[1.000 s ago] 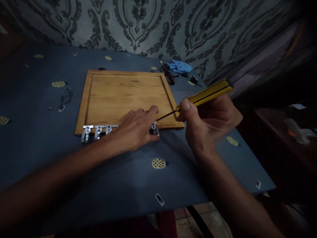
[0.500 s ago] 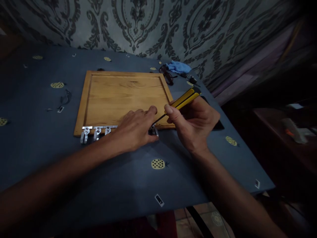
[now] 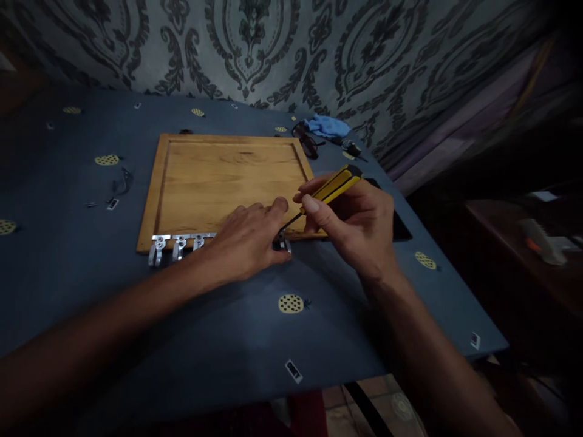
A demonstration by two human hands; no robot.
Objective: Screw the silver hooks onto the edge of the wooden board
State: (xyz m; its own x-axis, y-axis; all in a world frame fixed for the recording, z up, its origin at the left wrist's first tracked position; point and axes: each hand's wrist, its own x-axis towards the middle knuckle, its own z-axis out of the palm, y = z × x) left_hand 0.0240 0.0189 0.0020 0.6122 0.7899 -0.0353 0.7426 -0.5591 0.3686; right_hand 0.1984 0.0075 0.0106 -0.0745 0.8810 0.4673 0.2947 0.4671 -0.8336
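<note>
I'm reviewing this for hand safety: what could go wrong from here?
The screwdriver in the right hand slants down close beside the left hand; a slip might jab a finger.
No clamp shows on the wooden board, so it could shift under pressure.
The glasses lie near its far right corner, so a sliding board might knock them.
</note>
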